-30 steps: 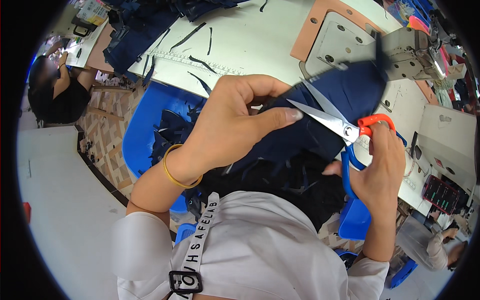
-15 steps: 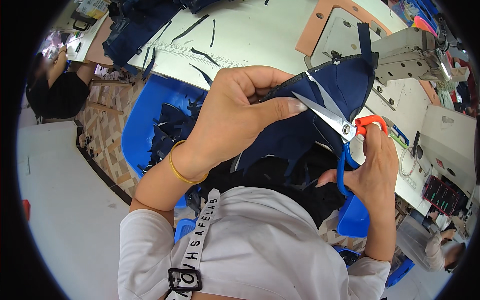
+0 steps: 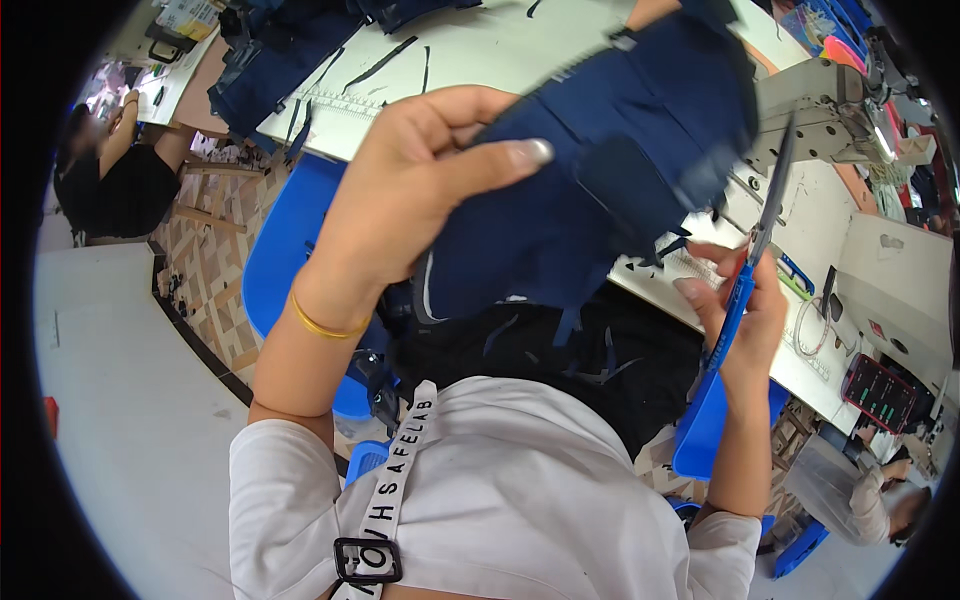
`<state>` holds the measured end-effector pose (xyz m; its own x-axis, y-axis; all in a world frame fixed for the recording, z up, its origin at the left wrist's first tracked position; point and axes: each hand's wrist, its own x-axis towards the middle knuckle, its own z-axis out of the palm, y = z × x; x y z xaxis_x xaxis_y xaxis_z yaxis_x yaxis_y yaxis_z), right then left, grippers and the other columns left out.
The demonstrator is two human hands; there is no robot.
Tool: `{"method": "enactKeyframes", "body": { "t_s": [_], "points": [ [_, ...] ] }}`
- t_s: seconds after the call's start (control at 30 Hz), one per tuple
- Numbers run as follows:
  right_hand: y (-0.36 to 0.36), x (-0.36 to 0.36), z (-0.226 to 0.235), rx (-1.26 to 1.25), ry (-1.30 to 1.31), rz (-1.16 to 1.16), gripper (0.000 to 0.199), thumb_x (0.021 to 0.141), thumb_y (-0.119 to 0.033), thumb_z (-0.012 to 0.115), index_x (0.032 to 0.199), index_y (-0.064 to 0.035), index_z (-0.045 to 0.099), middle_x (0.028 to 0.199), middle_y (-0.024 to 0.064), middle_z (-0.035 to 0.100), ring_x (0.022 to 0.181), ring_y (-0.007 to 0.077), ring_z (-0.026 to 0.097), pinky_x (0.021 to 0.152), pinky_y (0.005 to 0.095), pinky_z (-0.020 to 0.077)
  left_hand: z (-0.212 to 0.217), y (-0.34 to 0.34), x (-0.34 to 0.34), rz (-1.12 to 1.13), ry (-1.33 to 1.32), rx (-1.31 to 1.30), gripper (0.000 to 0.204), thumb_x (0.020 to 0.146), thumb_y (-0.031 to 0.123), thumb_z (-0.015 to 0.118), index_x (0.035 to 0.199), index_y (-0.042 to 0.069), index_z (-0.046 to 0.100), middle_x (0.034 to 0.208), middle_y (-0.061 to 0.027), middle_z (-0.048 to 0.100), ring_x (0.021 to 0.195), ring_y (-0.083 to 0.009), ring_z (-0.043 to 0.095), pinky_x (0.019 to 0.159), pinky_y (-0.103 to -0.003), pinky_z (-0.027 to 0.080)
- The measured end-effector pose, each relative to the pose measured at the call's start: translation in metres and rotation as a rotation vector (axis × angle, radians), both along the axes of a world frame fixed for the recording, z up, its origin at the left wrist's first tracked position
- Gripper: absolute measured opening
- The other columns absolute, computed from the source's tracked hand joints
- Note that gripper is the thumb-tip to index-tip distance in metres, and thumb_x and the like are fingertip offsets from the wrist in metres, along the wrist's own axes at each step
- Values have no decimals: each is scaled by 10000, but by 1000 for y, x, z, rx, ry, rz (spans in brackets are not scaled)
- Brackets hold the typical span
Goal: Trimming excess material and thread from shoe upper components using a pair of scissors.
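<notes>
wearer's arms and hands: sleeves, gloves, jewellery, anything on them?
Both forearms are bare below short white sleeves. No gloves on either hand. The left hand has a thin gold bangle at the wrist and a longish pale thumbnail. The right hand shows no ring or watch that I can make out. A grey lettered strap with a black buckle crosses the white shirt.

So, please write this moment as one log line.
left hand: grips navy fabric piece, raised | right hand: holds blue-handled scissors, blades up, beside fabric | behind: sewing machine on table
</notes>
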<state>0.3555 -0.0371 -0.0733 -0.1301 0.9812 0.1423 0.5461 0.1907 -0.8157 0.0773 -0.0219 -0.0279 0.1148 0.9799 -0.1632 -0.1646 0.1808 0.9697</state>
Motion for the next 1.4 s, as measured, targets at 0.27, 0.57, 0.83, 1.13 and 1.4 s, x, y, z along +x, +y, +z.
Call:
{"method": "enactKeyframes", "body": {
  "t_s": [0.27,0.57,0.83,1.13,1.4],
  "points": [
    [11,-53,-21,-176,496,10,413,732,-106,812,927,-55,451,863,59,641,601,47,497,550,195,409,-17,22,-11,36,-203,-39,333,826,3,629,1139,-89,565,952,-123,680,766,-136,675,705,-233,567],
    [36,-67,-21,-46,542,37,367,768,-35,759,955,-36,444,830,59,632,580,38,512,554,184,429,-12,24,-23,40,90,-19,499,841,54,633,1289,-90,468,1164,-182,612,978,-180,641,863,-251,502],
    [5,-114,14,-199,947,37,275,810,17,654,936,-46,418,748,63,518,479,113,528,446,232,436,-18,-30,28,-76,1327,635,1078,599,291,832,1441,-17,232,1491,-181,286,1383,-357,280,1106,-539,196],
    [-28,-78,64,-353,745,246,262,807,-35,692,933,-13,464,809,105,609,553,73,536,464,188,445,-18,-19,7,42,813,705,290,766,57,666,1048,49,601,989,-142,633,948,-347,579,967,-454,427],
    [9,-3,45,-287,417,144,455,798,-465,664,856,-32,537,619,-29,489,531,47,475,461,194,327,28,-6,-32,-126,360,424,167,798,135,734,847,-4,656,714,-48,642,684,-69,550,651,-243,452]
  ]
}}
